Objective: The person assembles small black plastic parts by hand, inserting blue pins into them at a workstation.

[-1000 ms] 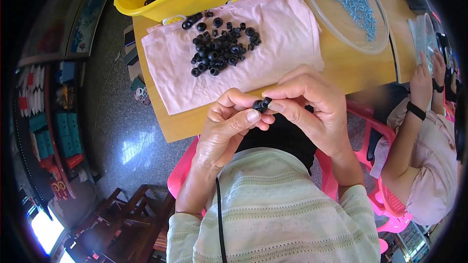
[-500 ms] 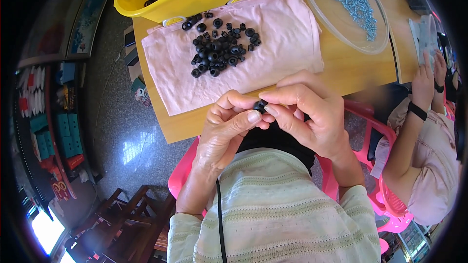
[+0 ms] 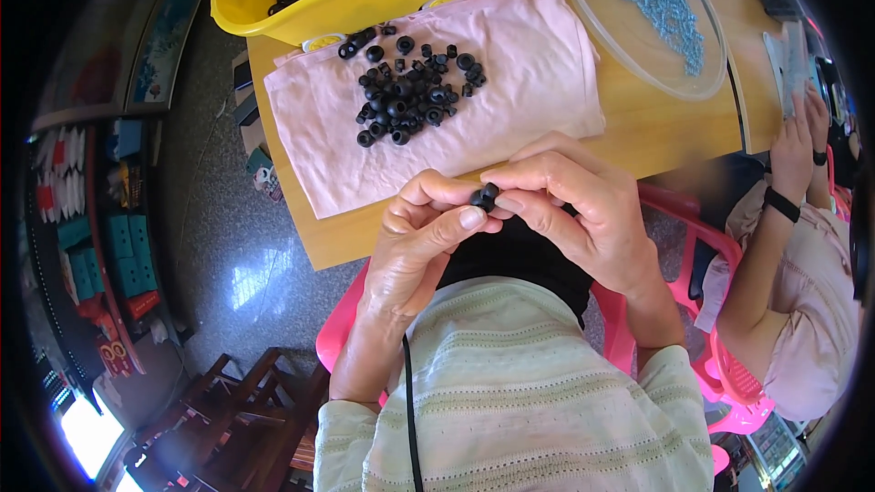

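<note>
So both hands are busy with one tiny thing here: the left hand (image 3: 427, 230) has a small black part (image 3: 485, 197) pinched between thumb and index finger, and the right hand (image 3: 583, 210) is gripping its upper end the same way. It's held up in front of the body, by the near edge of the wooden table (image 3: 342, 239) (could be two bits stuck together tbh, fingers hide too much to tell). Just past the hands there's a pink cloth (image 3: 538, 64) with a loose heap of black pieces (image 3: 401, 100) on it, some round, some more like little cylinders. Behind that sits a yellow tub (image 3: 374, 2) with more black stuff inside, and off to the right a clear round tray (image 3: 627, 56) holding light blue bits (image 3: 670, 18).
</note>
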A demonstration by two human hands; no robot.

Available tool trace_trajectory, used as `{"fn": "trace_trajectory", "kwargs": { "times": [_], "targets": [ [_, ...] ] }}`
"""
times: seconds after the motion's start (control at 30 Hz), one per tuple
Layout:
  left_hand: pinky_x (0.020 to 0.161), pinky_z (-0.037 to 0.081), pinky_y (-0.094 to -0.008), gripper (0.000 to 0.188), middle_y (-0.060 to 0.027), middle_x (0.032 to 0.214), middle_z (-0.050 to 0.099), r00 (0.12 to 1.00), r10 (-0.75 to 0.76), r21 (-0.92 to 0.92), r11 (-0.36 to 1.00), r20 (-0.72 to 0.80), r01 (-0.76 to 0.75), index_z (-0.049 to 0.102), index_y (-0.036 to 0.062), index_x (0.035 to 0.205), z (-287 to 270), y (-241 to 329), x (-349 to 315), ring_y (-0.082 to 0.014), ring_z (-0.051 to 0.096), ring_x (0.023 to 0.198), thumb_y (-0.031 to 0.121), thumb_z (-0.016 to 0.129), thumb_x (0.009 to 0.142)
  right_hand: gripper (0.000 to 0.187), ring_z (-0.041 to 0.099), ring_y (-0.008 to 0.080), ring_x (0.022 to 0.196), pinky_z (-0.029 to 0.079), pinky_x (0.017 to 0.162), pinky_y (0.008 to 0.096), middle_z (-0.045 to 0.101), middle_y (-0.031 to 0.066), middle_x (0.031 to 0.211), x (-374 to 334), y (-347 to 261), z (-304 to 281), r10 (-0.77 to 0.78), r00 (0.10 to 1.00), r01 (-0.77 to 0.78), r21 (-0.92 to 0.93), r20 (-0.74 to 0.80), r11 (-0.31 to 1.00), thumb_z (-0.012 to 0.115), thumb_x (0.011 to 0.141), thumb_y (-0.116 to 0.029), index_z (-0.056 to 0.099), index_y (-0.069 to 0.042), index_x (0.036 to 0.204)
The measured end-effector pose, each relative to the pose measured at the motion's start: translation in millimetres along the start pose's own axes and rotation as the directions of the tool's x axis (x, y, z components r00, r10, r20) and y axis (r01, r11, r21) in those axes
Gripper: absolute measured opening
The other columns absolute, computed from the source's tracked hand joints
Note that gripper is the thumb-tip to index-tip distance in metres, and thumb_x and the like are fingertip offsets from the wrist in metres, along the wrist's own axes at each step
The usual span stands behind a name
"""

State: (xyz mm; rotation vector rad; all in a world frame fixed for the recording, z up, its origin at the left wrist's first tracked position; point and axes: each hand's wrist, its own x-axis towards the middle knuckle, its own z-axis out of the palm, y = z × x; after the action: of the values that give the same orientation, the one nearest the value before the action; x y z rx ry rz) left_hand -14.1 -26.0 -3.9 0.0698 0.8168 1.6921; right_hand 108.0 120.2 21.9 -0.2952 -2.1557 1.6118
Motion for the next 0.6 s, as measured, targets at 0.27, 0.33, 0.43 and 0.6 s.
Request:
{"fn": "trace_trajectory", "kwargs": {
  "times": [0.27, 0.33, 0.43, 0.6],
  "targets": [
    [0.086, 0.054, -0.0344, 0.013, -0.0104, 0.101, 0.066, 1.0, 0.007, -0.041, 0.999, -0.017, -0.007, 0.06, 0.0041, 0.095, 0.7, -0.2, 0.1, -0.02, 0.066, 0.093, 0.002, 0.067, 0.085, 0.026, 0.061, 0.0212, 0.073, 0.05, 0.061, 0.0295, 0.059, 0.0066, 0.086, 3.0, -2.9, 3.4, -0.179, 0.984, 0.172, -0.343, 0.014, 0.924, 0.072, 0.074, -0.003, 0.063, -0.003, 0.097],
    [0.088, 0.053, -0.0347, 0.012, -0.0102, 0.102, 0.066, 1.0, 0.004, -0.056, 0.998, -0.017, -0.005, 0.06, 0.0043, 0.095, 2.3, 0.3, 0.9, -0.0198, 0.066, 0.094, 0.001, 0.067, 0.086, 0.028, 0.06, 0.0202, 0.074, 0.05, 0.061, 0.0293, 0.058, 0.0051, 0.087, 4.3, -4.2, 8.0, -0.243, 0.97, 0.221, -0.447, 0.009, 0.867, 0.072, 0.071, -0.005, 0.062, -0.004, 0.097],
    [0.09, 0.051, -0.0348, 0.012, -0.0097, 0.103, 0.066, 1.0, -0.006, -0.067, 0.998, -0.02, 0.005, 0.06, 0.0048, 0.096, 3.0, 0.5, 0.5, -0.0189, 0.065, 0.095, 0.001, 0.066, 0.086, 0.029, 0.059, 0.0178, 0.074, 0.05, 0.061, 0.0286, 0.056, 0.0024, 0.086, 4.0, -6.8, 8.1, -0.294, 0.955, 0.262, -0.595, 0.045, 0.76, 0.073, 0.068, -0.008, 0.061, -0.006, 0.095],
    [0.091, 0.05, -0.0327, 0.014, -0.0093, 0.106, 0.066, 1.0, -0.025, -0.084, 0.996, 0.01, 0.026, 0.06, 0.004, 0.099, -2.1, -3.3, 3.1, -0.0162, 0.064, 0.095, 0.001, 0.066, 0.086, 0.029, 0.057, 0.0152, 0.074, 0.048, 0.059, 0.0271, 0.051, 0.0006, 0.084, 5.6, 1.7, 5.3, -0.306, 0.947, 0.298, -0.642, 0.103, 0.707, 0.074, 0.066, -0.01, 0.059, -0.008, 0.091]
  ]
}}
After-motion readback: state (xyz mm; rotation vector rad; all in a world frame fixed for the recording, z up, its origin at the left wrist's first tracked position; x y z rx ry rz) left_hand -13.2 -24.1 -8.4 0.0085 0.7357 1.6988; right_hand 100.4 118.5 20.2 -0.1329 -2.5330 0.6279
